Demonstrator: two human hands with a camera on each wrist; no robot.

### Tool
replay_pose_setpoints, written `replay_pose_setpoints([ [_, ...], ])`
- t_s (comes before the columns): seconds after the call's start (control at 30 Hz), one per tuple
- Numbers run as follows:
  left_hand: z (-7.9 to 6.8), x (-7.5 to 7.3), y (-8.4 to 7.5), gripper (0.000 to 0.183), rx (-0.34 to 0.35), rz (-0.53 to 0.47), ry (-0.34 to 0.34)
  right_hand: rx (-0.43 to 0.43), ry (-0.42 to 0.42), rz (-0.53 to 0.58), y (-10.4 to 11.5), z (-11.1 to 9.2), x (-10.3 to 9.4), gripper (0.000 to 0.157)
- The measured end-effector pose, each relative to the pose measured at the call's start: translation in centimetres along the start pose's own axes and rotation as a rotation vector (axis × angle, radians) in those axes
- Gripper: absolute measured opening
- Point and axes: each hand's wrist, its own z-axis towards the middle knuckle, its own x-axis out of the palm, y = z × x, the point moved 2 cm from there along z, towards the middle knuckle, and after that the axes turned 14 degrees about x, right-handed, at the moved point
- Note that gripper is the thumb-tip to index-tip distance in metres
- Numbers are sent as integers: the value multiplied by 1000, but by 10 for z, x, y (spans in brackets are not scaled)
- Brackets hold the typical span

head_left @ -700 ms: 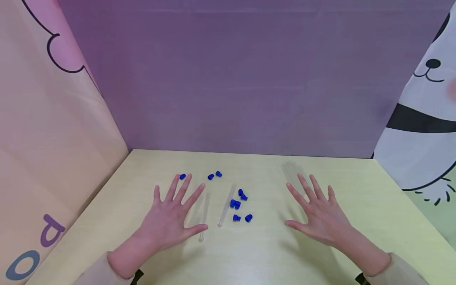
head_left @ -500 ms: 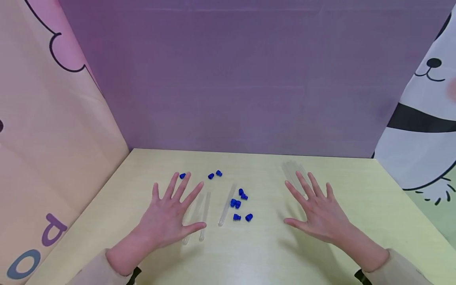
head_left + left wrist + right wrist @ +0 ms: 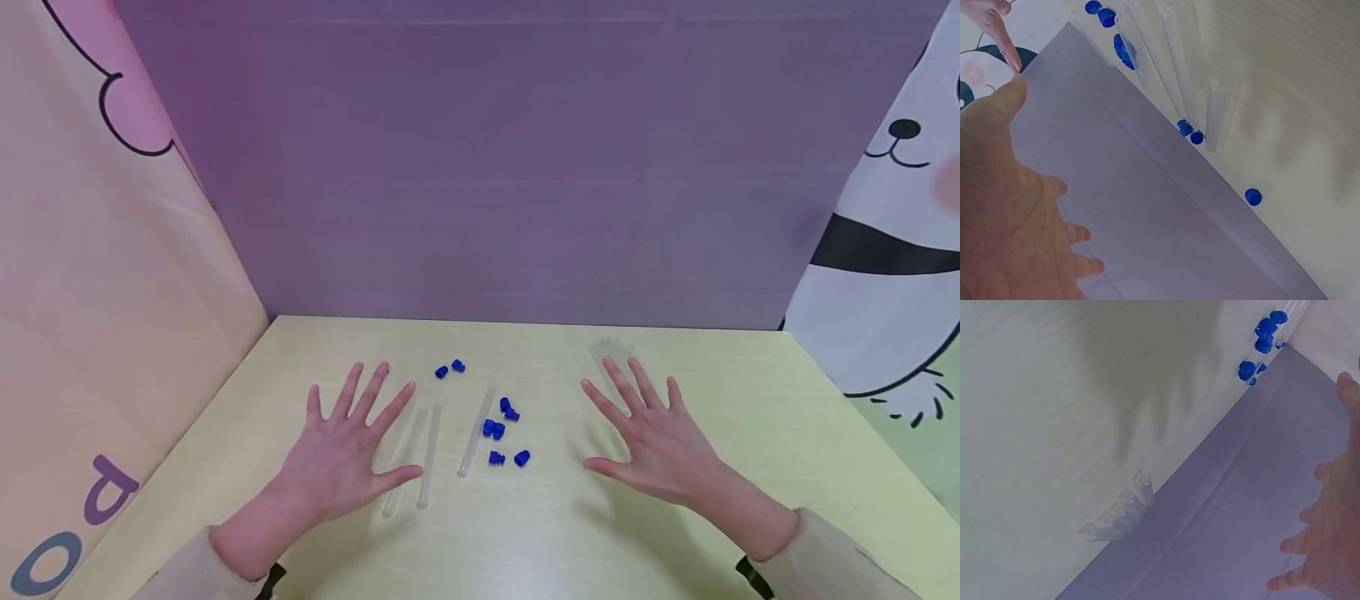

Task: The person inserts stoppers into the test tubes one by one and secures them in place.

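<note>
Both bare hands hover over the table with fingers spread wide, and neither holds anything. My left hand (image 3: 333, 462) is on the left, its thumb overlapping some clear test tubes (image 3: 431, 458) in the head view. Another clear tube (image 3: 476, 435) lies near the middle beside several blue caps (image 3: 493, 429). Two more caps (image 3: 450, 368) sit farther back, and one is mostly hidden behind the left fingertips. My right hand (image 3: 663, 454) hangs at the right, its fingertips partly covering a group of clear tubes (image 3: 1119, 512) that shows side by side in the right wrist view.
The pale wooden table (image 3: 525, 542) ends at a purple backdrop (image 3: 480, 167). A pink printed cloth (image 3: 112, 292) borders the left side, and a cloth with a panda print (image 3: 885, 333) the right. Dark shadows of the hands fall on the tabletop.
Both hands have shifted slightly left in the head view, fingers still spread. The left fingertips now cover most of the far left cap, and more of the left tubes shows.
</note>
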Motion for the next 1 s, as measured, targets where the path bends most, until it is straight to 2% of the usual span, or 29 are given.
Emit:
replay_pose_setpoints([
  [0.23,-10,3,5,91,-38,-37,1,-25,8,6,8,4,2,85],
  [0.6,-16,9,19,93,-76,-88,30,-24,85,14,11,6,4,86],
  [1.0,-22,20,33,96,-73,-217,31,-53,151,60,14,9,9,85],
])
